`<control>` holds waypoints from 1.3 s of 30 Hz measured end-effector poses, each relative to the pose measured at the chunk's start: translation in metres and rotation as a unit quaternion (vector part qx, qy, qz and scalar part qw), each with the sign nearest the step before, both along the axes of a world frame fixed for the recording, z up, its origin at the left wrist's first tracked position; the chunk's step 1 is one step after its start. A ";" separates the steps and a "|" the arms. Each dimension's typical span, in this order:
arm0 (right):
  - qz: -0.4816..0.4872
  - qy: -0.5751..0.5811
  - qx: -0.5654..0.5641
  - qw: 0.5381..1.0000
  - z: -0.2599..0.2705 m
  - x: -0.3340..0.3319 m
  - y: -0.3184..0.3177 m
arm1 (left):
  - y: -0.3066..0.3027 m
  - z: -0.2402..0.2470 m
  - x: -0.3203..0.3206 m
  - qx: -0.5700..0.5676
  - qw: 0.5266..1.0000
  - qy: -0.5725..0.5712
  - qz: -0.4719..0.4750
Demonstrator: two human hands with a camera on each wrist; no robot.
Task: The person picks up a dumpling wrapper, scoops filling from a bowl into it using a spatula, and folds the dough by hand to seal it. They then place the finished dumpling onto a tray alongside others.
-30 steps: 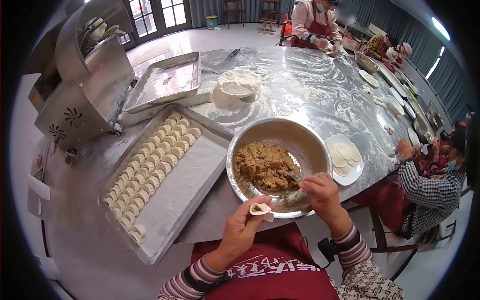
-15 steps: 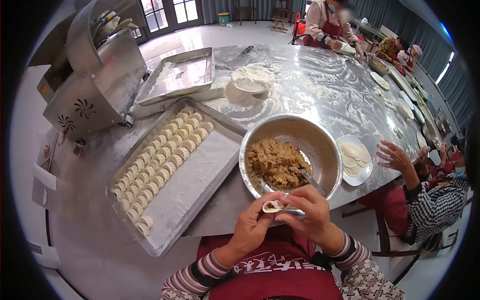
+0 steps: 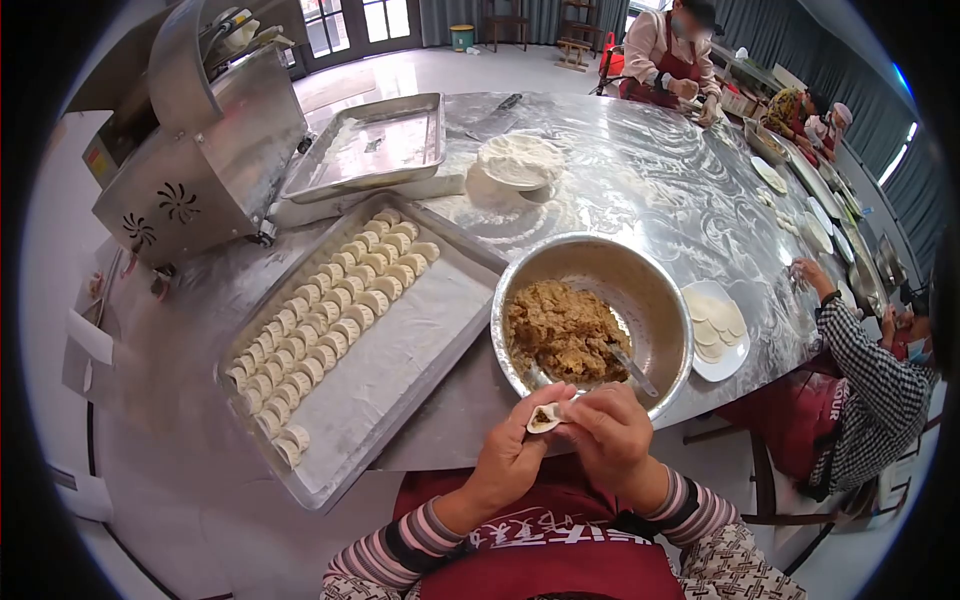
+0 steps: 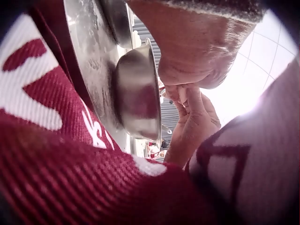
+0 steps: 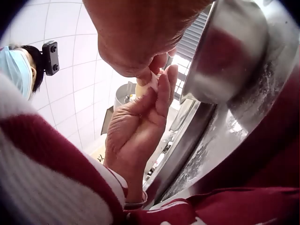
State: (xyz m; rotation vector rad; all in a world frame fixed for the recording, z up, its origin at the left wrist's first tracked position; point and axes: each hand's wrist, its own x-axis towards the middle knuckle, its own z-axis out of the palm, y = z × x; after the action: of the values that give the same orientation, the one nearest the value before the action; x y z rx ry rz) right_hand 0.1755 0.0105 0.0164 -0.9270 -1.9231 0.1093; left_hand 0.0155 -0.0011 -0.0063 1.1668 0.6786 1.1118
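In the head view, a partly folded dumpling [image 3: 545, 418] with brown filling showing at its open end sits between my two hands, in front of the mixing bowl [image 3: 665, 290]. My left hand [image 3: 508, 462] grips it from the left between thumb and fingers. From the other side, my right hand [image 3: 612, 432] pinches the wrapper's edge. A lump of minced filling [image 3: 562, 325] lies in the bowl, and a spoon [image 3: 634, 372] leans there with its handle toward the near right rim. The right wrist view shows the pale dough [image 5: 153, 83] among the fingertips of both hands.
Left of the bowl, a lined tray [image 3: 400, 385] carries rows of dumplings [image 3: 330, 315]. A plate [image 3: 718, 373] of round wrappers [image 3: 712, 318] is at the right. Beyond are a flour bowl [image 3: 520, 160], another tray [image 3: 440, 150] and a steel machine [image 3: 190, 190]. Other people work around the table.
My right hand has let go of the spoon, leaving it in the bowl, and has come left to the dumpling. Both hands now pinch the wrapper, which is more folded.
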 end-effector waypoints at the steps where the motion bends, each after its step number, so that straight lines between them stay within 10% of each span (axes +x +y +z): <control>1: 0.000 0.000 0.000 1.000 0.002 0.000 0.000 | 0.000 0.002 -0.002 0.006 1.000 0.026 -0.005; 18: 0.061 0.012 0.003 0.998 0.005 0.002 0.002 | 0.010 0.008 -0.005 0.125 0.982 0.117 -0.075; 21: 0.031 0.041 0.013 0.999 0.002 0.002 0.003 | 0.001 0.007 0.002 -0.064 0.995 -0.063 -0.030; 39: 0.016 -0.031 0.059 0.998 0.007 -0.001 0.004 | -0.002 0.001 0.005 0.041 0.996 0.079 -0.026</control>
State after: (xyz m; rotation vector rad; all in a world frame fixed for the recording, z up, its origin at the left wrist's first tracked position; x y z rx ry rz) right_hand 0.1740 0.0145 0.0238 -0.8290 -1.9794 -0.0141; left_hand 0.0206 -0.0028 -0.0054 1.3464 0.7257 1.0177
